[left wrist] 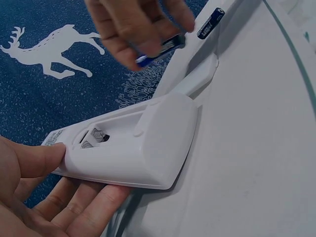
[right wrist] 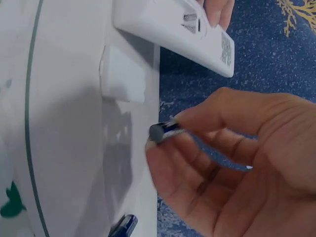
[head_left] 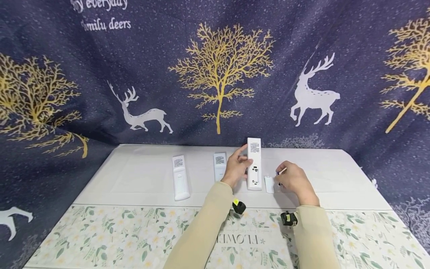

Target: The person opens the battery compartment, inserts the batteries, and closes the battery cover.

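Note:
A white remote control [head_left: 254, 155] is gripped by my left hand [head_left: 236, 168], its back turned up and its battery compartment [left wrist: 114, 129] uncovered. Metal spring contacts show inside that bare compartment in the left wrist view. To the right, my right hand [head_left: 296, 180] pinches a blue battery [right wrist: 168, 130] between thumb and fingers, above the table and apart from the remote. A second blue battery [left wrist: 211, 23] lies on the table near this hand. Between the remote and the right hand lies a white battery cover [head_left: 269, 184].
Another white remote [head_left: 180, 179] lies back-up at the left. A further remote [head_left: 220, 164] is partly hidden behind my left hand. The white table [head_left: 144, 179] has a floral mat [head_left: 111, 235] along its front, and a dark blue printed cloth [head_left: 255, 104] hangs behind.

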`<action>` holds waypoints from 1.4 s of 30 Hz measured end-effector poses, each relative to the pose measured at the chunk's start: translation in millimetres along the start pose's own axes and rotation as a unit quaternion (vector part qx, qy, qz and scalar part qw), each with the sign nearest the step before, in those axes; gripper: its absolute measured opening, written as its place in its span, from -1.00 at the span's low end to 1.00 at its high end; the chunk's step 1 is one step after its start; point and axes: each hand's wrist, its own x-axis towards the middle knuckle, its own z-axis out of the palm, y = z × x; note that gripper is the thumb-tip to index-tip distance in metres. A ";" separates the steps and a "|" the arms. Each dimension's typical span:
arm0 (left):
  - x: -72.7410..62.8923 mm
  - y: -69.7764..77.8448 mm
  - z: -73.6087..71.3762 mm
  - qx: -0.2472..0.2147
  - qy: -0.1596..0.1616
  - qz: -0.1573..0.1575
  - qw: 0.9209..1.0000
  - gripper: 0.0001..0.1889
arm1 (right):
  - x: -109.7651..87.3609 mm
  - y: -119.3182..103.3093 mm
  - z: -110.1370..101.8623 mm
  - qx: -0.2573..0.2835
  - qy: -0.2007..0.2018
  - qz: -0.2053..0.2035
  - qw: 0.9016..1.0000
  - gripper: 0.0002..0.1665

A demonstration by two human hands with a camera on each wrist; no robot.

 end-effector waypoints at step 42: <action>-0.2 -0.7 -1.5 -0.010 -0.004 0.008 1.000 -0.34 | 12.4 -15.4 38.3 0.128 0.001 -0.152 0.980 -0.83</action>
